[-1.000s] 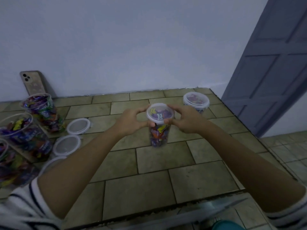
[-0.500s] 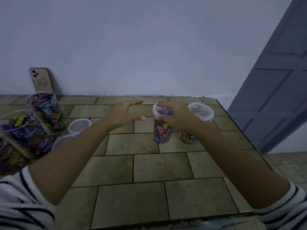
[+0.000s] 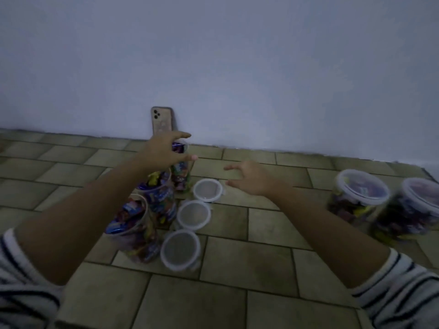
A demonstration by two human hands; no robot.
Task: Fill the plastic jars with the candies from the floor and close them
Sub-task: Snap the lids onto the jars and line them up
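Three open plastic jars full of colourful candies stand in a row on the tiled floor: the farthest jar (image 3: 181,173), a middle jar (image 3: 160,197), and the nearest jar (image 3: 134,230). Beside them lie three round clear lids: a far lid (image 3: 207,189), a middle lid (image 3: 193,214) and a near lid (image 3: 179,249). My left hand (image 3: 166,150) hovers spread over the farthest jar, holding nothing. My right hand (image 3: 250,178) is open just right of the far lid. Two lidded jars, one (image 3: 356,198) and another (image 3: 413,207), stand at the right.
A phone (image 3: 162,123) leans upright against the pale wall behind the farthest jar. Bare tiles lie between the lids and the closed jars.
My right hand has let go of the lidded jar, which now stands at the right beside the other closed one. The view has swung left and both hands have moved toward the open jars and lids.
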